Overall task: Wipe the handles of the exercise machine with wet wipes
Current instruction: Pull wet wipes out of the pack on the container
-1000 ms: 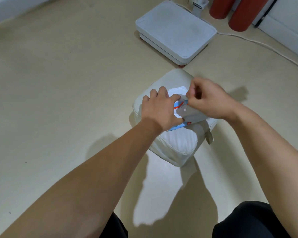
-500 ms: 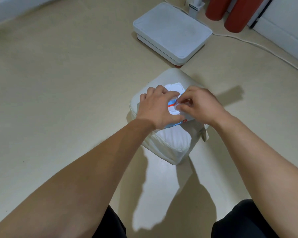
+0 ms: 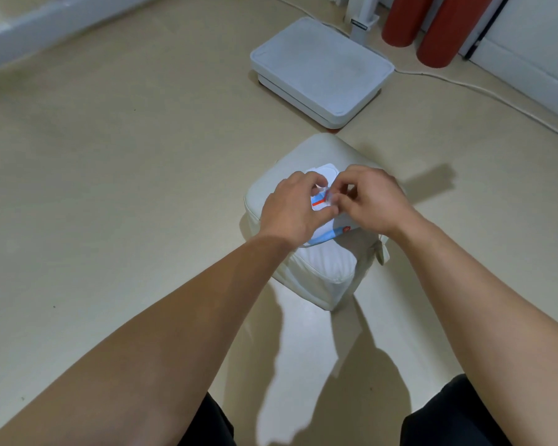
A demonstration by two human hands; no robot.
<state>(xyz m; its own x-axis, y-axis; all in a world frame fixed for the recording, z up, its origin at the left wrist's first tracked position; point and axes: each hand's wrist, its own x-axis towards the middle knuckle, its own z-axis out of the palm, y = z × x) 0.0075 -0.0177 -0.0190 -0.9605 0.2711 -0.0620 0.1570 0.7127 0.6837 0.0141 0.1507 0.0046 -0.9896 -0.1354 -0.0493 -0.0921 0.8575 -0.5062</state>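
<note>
My left hand (image 3: 290,210) curls over the wet wipes pack (image 3: 319,202), pinning it to the padded stool (image 3: 322,278), while my right hand (image 3: 374,201) pinches at its top; it looks soft, light and slick, so I'd draw a sheet by its corner.

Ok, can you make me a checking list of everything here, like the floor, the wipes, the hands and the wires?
Surface: beige floor, a white stool standing on it.
Job's things: pack of wipes lies on the stool; handles nothing seen.
Clutter: white platform and two red rollers beyond the stool.
Hands: left hand holds the pack; right hand pinches at its top, detail blurred.
Cables: white cable on the floor, right of the platform.
Surroundings: white wall at the far right.
</note>
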